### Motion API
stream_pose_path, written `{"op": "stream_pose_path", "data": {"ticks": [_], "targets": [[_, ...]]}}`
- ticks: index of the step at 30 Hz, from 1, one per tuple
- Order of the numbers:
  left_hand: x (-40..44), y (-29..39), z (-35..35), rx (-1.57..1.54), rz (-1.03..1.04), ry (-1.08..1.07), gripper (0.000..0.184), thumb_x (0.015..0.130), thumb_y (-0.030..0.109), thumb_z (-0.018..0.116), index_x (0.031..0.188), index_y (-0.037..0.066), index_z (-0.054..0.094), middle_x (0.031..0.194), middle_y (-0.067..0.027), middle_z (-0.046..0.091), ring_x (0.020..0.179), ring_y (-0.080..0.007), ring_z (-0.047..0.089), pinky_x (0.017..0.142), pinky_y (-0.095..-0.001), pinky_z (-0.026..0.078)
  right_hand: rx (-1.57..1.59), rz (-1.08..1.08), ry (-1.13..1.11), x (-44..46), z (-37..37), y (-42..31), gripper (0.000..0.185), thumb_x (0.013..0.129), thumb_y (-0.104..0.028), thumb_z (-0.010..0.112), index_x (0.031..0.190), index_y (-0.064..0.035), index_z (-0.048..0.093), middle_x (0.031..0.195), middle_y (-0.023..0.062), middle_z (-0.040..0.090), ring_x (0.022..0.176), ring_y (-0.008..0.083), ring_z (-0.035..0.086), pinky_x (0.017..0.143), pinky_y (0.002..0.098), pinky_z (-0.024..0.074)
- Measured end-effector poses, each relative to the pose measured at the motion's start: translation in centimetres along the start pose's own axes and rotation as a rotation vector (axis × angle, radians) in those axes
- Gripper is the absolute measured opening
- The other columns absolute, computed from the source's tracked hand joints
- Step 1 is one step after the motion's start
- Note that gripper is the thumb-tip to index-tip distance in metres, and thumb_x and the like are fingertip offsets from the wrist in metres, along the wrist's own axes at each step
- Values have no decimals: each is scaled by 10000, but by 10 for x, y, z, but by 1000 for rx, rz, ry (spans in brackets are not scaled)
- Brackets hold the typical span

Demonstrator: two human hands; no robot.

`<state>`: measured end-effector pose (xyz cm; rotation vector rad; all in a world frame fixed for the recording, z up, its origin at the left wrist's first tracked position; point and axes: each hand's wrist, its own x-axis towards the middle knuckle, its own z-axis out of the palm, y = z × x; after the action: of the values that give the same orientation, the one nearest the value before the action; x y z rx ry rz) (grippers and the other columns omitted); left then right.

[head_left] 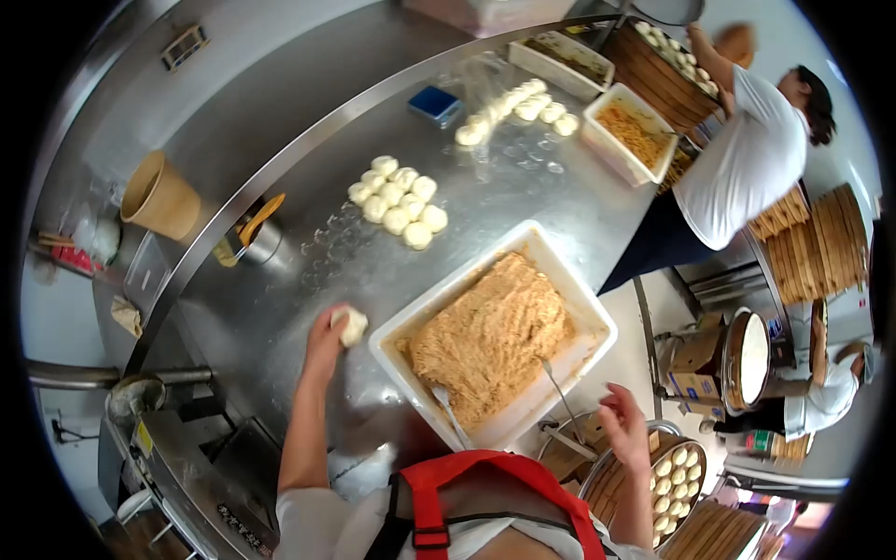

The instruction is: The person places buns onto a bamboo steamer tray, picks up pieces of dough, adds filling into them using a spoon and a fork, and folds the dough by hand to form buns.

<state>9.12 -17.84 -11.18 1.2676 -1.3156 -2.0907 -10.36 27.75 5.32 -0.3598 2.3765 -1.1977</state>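
Across the stainless-steel surface (504, 201), dull grey and marked with wet-looking rings and flecks, a white plastic tub (590, 322) stands at the near edge, set at an angle and heaped with coarse orange-tan filling (495, 322). A metal spoon (450, 411) leans in its near corner, and the thin handle of another utensil (563, 397) juts over the right wall. Just left of the tub, the left hand (327, 341) has its grip pinched around a pale dough bun (353, 327); whether the bun touches the surface I cannot tell. The right hand (623, 425) is raised beside the tub, its grip loosely spread and bare, near a bamboo steamer (607, 487) with rows of white buns (677, 481).

Farther back lie a tight cluster of dough buns (397, 201) and a longer string of buns (513, 112) beside crumpled clear plastic (481, 79), with a blue box-like item (435, 105) near them. To the left, a metal pot (268, 245) holds an orange-handled utensil (261, 217); beyond the raised steel edge stands a tan bucket (161, 201). At the far right corner, a co-worker in a white shirt (747, 168) leans over another steamer (644, 75), past a tub of yellow-orange shreds (609, 151). Stacked bamboo steamers (821, 247) and a second co-worker (826, 406) occupy the room beyond.
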Motion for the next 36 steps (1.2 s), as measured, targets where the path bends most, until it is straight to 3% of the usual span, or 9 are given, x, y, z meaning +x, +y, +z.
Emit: {"op": "stream_pose_path", "data": {"ticks": [5, 6, 8, 12, 15, 24, 27, 30, 36], "targets": [[-49, -23, 14, 1063, 340, 43, 255, 807, 131, 662, 1039, 28, 641, 994, -130, 636, 927, -312, 610, 825, -392, 482, -355, -100, -156, 2, 28, -23, 438, 843, -206, 683, 1211, -19, 539, 937, 160, 680, 818, 244, 677, 703, 343, 528], [-55, -16, 19, 1176, 365, 75, 292, 760, 118, 657, 1028, 7, 630, 1027, -178, 603, 1030, -363, 542, 929, -436, 422, -370, -95, -163, 2, 33, -25, 414, 839, -191, 677, 1195, -23, 547, 920, 165, 679, 804, 265, 676, 694, 360, 529], [-41, -20, 14, 1217, 387, 77, 331, 783, 133, 638, 1089, 8, 610, 1141, -191, 568, 1125, -358, 494, 974, -438, 392, -396, -74, -180, 1, 43, -22, 368, 833, -161, 665, 1162, -32, 562, 885, 176, 675, 777, 307, 675, 678, 394, 531], [-12, -45, 23, 1267, 584, 200, 499, 836, 208, 597, 1289, 23, 501, 1396, -192, 426, 1313, -348, 366, 1093, -441, 275, -573, -353, 35, 1, 58, 2, 304, 826, -62, 591, 1130, -54, 582, 816, 170, 653, 707, 378, 630, 645, 454, 507], [-6, -62, 27, 1421, 710, 218, 664, 861, 304, 574, 1428, 48, 344, 1508, -165, 296, 1409, -311, 242, 1148, -455, 152, -881, -259, 37, -1, 57, -15, 290, 824, -47, 580, 1110, -83, 614, 764, 136, 641, 649, 314, 641, 578, 423, 499], [-14, -48, 37, 1521, 541, 185, 778, 839, 375, 588, 1477, 74, 258, 1554, -126, 210, 1447, -268, 153, 1160, -466, 44, -818, -352, 145, 12, 10, -54, 260, 847, -64, 578, 1100, -102, 627, 692, 112, 591, 571, 298, 613, 539, 401, 479], [-5, -59, 25, 1457, 637, 162, 768, 842, 360, 586, 1476, 76, 258, 1553, -130, 207, 1450, -270, 141, 1156, -488, 33, -792, -462, 220, 46, 14, -59, 218, 861, -85, 589, 1070, -111, 642, 659, 115, 580, 549, 300, 601, 510, 390, 474], [-18, -42, 25, 1501, 459, 63, 729, 855, 337, 573, 1469, 81, 276, 1549, -136, 211, 1450, -280, 132, 1148, -519, 21, -802, -560, 278, 84, 27, -59, 202, 859, -91, 590, 1049, -112, 655, 637, 105, 573, 535, 294, 595, 502, 393, 474], [-28, -65, 30, 1542, 564, 191, 699, 859, 326, 577, 1464, 98, 311, 1552, -122, 195, 1448, -282, 133, 1144, -532, 40, -902, -654, 203, 110, 64, -72, 245, 855, -87, 593, 1091, -106, 656, 651, 112, 584, 540, 279, 602, 506, 378, 484]]}}
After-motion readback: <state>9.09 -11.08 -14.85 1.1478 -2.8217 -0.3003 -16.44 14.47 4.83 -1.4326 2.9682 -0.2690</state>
